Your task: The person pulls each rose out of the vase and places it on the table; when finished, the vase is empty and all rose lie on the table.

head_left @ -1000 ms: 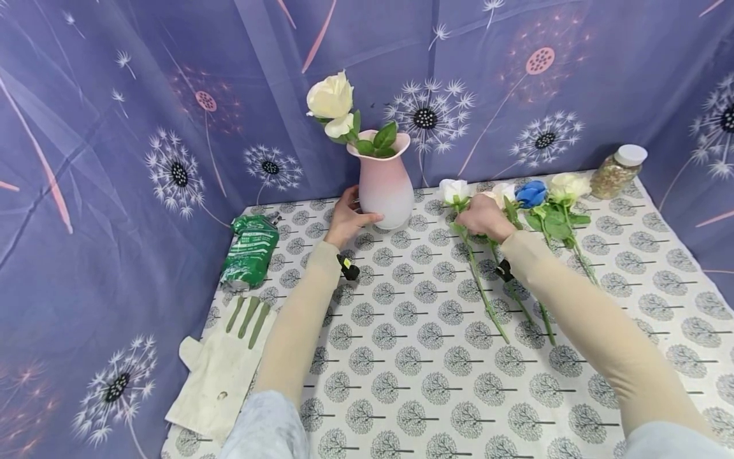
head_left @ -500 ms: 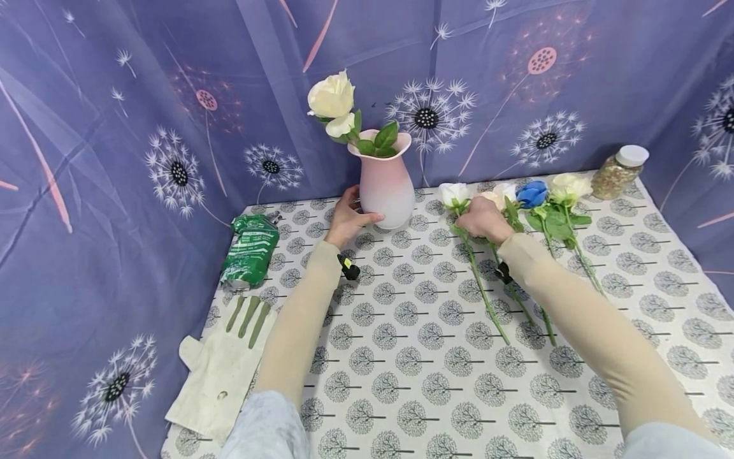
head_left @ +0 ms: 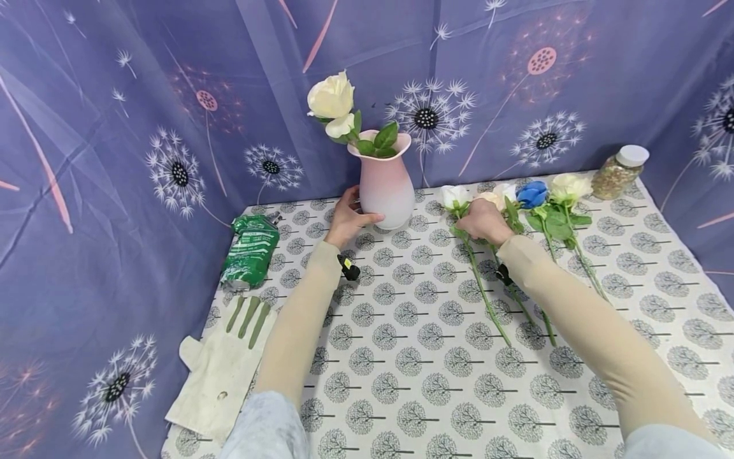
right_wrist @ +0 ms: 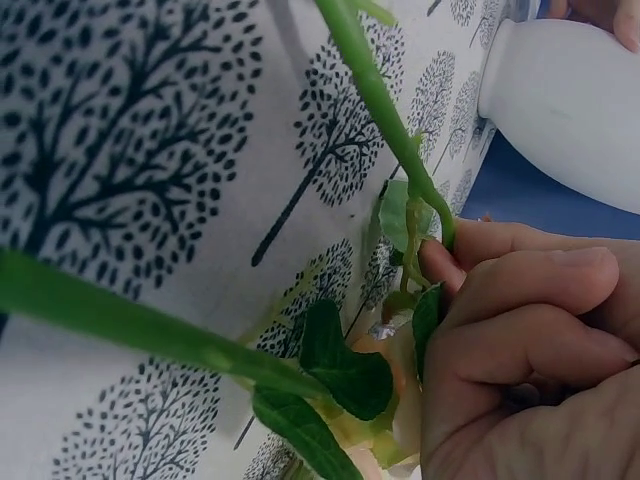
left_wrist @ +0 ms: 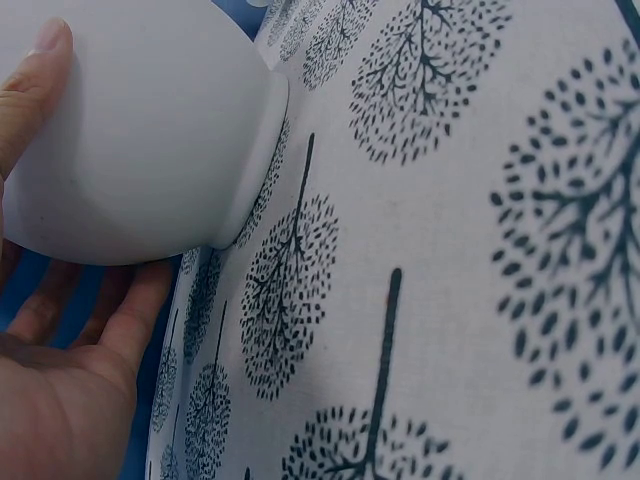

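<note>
A pink-to-white vase stands upright by the back curtain, with one cream rose and green leaves rising from its mouth. My left hand holds the vase low on its left side. The left wrist view has its thumb on the vase wall and its fingers curled behind. To the right, my right hand pinches the upper stem of a white rose lying on the cloth. Beneath and beside that hand lie a peach rose, partly hidden, and another white rose.
Right of the hand lie a blue rose and a cream rose. A white-lidded jar stands in the back right corner. On the left are a green bag and a pale glove. Curtains border the tree-print tablecloth.
The white rose at my right hand has shifted very slightly, its stem end moving a touch toward the front. My left hand and the vase have stayed in place.
</note>
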Motion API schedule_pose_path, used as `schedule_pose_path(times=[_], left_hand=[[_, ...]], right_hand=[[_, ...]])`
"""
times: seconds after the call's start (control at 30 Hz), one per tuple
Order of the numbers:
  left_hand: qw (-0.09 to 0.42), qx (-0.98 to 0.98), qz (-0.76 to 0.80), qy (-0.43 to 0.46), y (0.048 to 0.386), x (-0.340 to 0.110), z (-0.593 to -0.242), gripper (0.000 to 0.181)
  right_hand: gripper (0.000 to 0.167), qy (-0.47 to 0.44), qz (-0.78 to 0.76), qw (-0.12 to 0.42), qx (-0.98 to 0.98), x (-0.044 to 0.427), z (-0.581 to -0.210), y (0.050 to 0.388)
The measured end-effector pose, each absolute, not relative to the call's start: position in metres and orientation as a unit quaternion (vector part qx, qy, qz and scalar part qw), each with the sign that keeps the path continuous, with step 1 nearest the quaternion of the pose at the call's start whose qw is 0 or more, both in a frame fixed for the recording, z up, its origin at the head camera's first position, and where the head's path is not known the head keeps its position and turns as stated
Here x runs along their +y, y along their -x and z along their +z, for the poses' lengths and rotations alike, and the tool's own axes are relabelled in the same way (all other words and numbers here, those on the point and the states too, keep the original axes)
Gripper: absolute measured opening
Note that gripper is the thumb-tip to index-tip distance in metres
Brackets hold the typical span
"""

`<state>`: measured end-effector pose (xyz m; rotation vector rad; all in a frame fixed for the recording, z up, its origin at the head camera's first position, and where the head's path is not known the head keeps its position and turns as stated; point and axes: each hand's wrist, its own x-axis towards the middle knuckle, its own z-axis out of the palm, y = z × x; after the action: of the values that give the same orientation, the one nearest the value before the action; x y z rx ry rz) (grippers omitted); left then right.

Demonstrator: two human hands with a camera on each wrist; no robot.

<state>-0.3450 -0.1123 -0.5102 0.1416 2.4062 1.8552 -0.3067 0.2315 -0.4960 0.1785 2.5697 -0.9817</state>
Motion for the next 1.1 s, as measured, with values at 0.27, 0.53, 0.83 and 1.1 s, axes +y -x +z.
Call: schedule_pose_path(times=[0.27, 0.53, 0.83, 1.1], left_hand=[[0.042, 0.787, 0.614, -0.056, 0.344, -0.112, -0.51, 0.102], [0.048, 0.787, 0.613, -0.049, 0.345, -0.113, -0.51, 0.103], [0.044, 0.787, 0.614, -0.054, 0.344, -0.113, -0.51, 0.102], [0.044, 0.786, 0.614, -0.055, 0.345, -0.113, -0.511, 0.103]], right_hand=[[0.035, -0.079, -0.334, 0.19, 0.92, 0.233, -0.5, 0.311], [0.033, -0.076, -0.329, 0.183, 0.923, 0.228, -0.488, 0.3], [0.025, -0.082, -0.34, 0.17, 0.921, 0.222, -0.462, 0.286], [0.042, -0.089, -0.335, 0.137, 0.928, 0.219, -0.448, 0.282]])
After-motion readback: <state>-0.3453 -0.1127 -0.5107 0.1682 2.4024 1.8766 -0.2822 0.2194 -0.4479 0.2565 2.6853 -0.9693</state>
